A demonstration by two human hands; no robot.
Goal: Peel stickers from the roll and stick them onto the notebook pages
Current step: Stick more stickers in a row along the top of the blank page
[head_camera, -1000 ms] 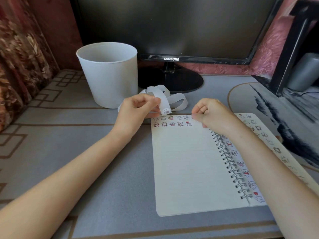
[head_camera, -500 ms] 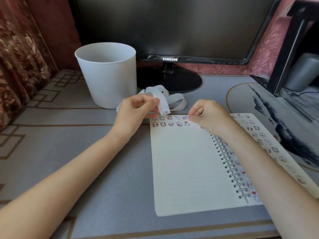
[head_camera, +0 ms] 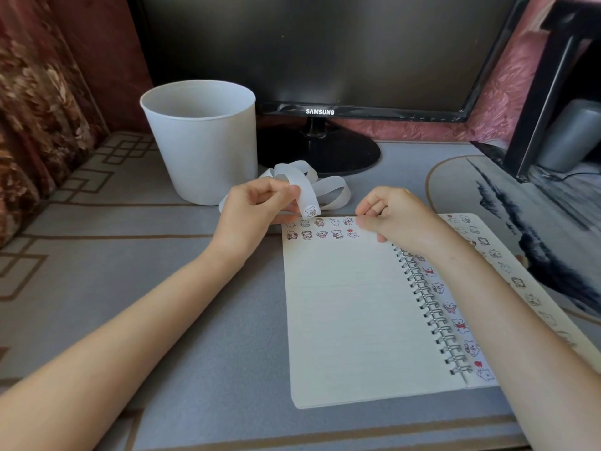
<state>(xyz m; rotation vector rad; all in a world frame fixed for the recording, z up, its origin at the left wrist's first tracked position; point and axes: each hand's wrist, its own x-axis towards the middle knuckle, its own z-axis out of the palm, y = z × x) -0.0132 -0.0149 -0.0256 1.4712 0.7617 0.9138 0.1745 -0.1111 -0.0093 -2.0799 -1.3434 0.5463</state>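
The left hand (head_camera: 257, 213) pinched the white sticker strip (head_camera: 304, 190) between thumb and curled fingers, just above the top left corner of the notebook (head_camera: 341, 304). The strip's free end hung down past the fingertips with one small cartoon sticker (head_camera: 310, 210) on it. The right hand (head_camera: 393, 219) lay well apart from the left, fingers curled, its thumb and forefinger tips down against the top edge of the left page; whether a sticker sat under them could not be made out, since the fingers covered the spot.

Between the two hands, two short rows of stuck stickers (head_camera: 320, 227) ran along the top of that page. The notebook lay open and flat on the bench (head_camera: 162, 304), its spiral binding (head_camera: 426, 304) running under the right forearm, and more stickers bordered the right page (head_camera: 455, 323).

Behind the left hand the rest of the strip lay in loose loops on the bench, beside a white plastic bucket (head_camera: 201, 141). A dark Samsung monitor (head_camera: 325, 50) stood at the back, and a mat with an ink landscape (head_camera: 520, 206) lay to the right.
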